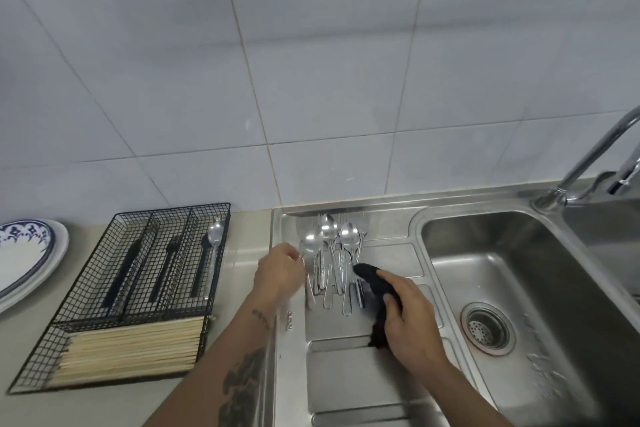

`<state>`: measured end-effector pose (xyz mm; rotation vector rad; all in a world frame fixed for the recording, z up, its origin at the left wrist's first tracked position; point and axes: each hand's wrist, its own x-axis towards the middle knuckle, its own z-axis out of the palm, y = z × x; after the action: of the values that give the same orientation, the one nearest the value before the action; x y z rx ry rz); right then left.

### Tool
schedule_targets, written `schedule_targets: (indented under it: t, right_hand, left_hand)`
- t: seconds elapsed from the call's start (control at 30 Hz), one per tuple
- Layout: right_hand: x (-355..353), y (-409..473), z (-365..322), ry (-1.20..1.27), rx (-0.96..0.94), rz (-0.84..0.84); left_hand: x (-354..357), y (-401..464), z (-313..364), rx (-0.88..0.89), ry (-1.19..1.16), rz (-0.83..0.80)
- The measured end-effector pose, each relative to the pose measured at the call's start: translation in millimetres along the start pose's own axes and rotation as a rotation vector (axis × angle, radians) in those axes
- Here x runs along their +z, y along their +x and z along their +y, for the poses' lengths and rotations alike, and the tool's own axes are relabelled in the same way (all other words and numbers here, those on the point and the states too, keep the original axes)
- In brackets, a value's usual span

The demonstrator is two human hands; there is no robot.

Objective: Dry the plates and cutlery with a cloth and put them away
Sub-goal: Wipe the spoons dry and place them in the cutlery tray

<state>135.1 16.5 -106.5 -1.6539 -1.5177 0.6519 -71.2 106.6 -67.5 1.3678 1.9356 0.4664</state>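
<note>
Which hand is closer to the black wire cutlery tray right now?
The left. The left hand is at the drainboard's left edge, just right of the cutlery tray, gripping a spoon. The right hand is farther right, holding the black cloth.

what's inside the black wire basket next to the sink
The wire basket holds a spoon in its right slot, dark-handled cutlery in the others, and pale chopsticks across the front. The mesh hides what kind the dark pieces are.

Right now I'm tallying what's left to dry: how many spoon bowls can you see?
4. Three steel spoons on the draining board: left, by the left hand, middle, right. One steel spoon in the black wire tray. Others may be hidden.
</note>
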Motion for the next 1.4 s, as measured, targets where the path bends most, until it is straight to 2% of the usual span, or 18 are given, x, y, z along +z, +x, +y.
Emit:
schedule_targets:
  t: [0.07,0.2,0.3,0.33,0.47,0.6,0.73,0.9,1.07,1.17,1.3,1.4]
  right_hand:
    - [-5.1,-3.6,-15.6,0.052,-0.017,0.050]
    - [-7.9,-14.6,-55.8,0.005,-0.216,0.035]
    - [-4.9,-23.7,-66.7,-0.350,-0.467,-0.016]
    - [-5.5,-26.1,-65.0,-0.459,-0.488,-0.038]
    - [-23.0,-41.2,-70.2,-0.556,-0.385,-0.038]
    - [-33.7,-51.5,-82.1,-0.610,-0.479,-0.027]
    - [-57.7,-50.3,-79.0,-0.611,-0.382,0.031]
    - [-59.0,-63.3,-83.5,-0.627,-0.464,0.024]
    - [-74.5,-57.9,-67.2,-0.478,-0.218,0.166]
    - [-72.8,-59.6,-83.8,-0.438,-0.315,0.218]
    - [-52.4,-74.8,-103.6,-0.489,-0.511,0.131]
    - [-45.3,-72.4,-92.7,-0.486,-0.398,0.111]
  left_hand:
    - [-9.7,-15.9,-3.0,0.060,0.061,-0.072]
    - [-18.1,-55.1,5.0,0.211,0.257,-0.144]
    - [-25.4,-83.0,16.4,0.312,0.246,-0.109]
    - [-28.9,-90.9,19.8,0.339,0.249,-0.085]
    - [-36.7,-117.3,24.7,0.420,0.289,-0.012]
    - [-38.3,-136.3,26.4,0.466,0.227,0.032]
    - [-40.2,-149.1,24.2,0.488,0.239,0.020]
    - [-44.4,-157.2,21.0,0.530,0.223,0.017]
    - [-46.5,-164.1,10.2,0.504,0.247,-0.040]
    - [-48.2,-165.0,10.2,0.471,0.239,-0.073]
    - [-45.7,-162.4,17.5,0.411,0.094,-0.078]
    - [-44.1,-161.0,20.8,0.380,0.036,-0.083]
